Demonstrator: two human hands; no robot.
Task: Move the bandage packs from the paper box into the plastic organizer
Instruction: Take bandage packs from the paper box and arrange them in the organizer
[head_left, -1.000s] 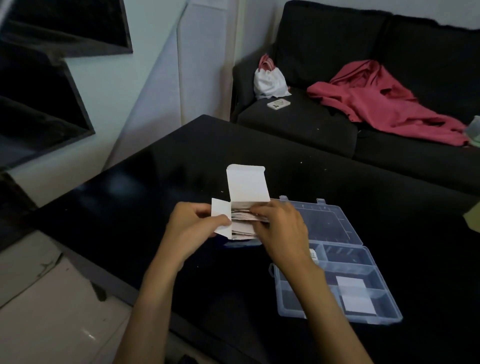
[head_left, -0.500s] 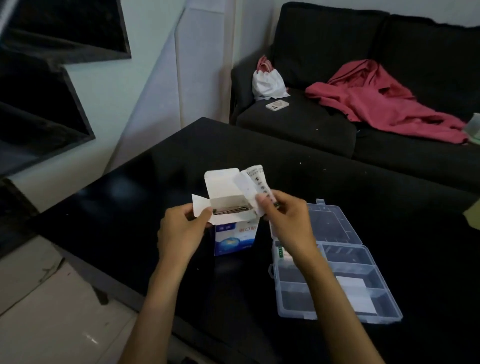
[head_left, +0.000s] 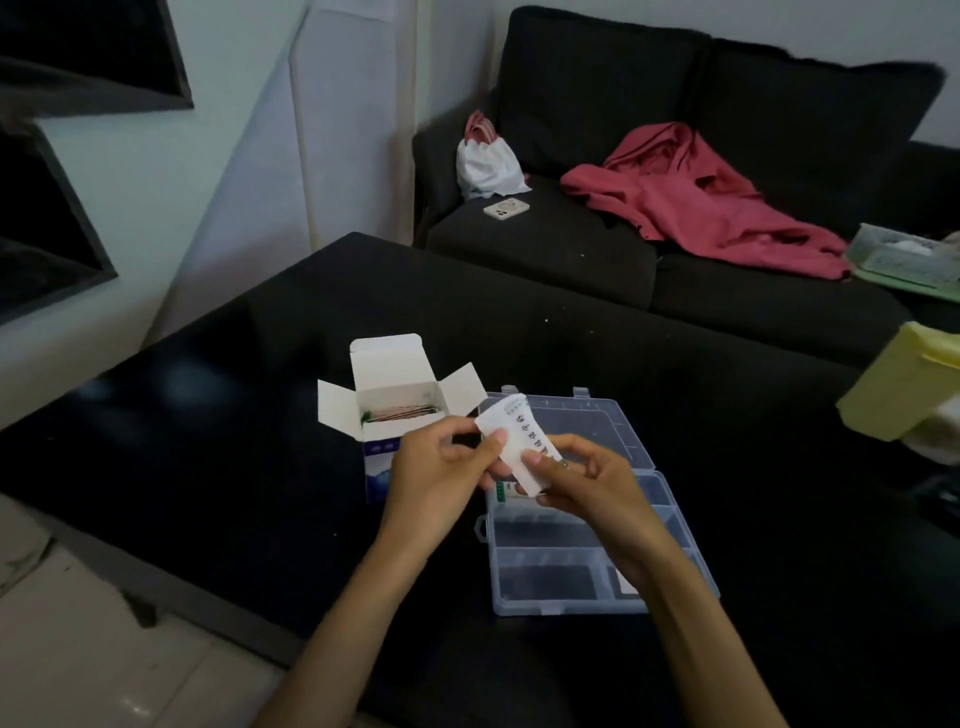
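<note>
A white paper box with a blue base stands open on the black table, its flaps spread and several bandage packs upright inside. To its right lies the clear plastic organizer, lid folded back. Above the organizer's near-left part, both hands hold a white bandage pack with dark print. My left hand pinches its left edge. My right hand grips its lower right end. A white card lies in the organizer's near right compartment, mostly hidden by my right forearm.
A yellow box stands at the table's right edge. Behind the table is a black sofa with a red garment, a white bag and a phone. The table's near-left edge drops to a tiled floor.
My left hand let go of the box and joined my right hand on the pack. The pack moved from the box mouth to above the organizer. The box now stands on the table.
</note>
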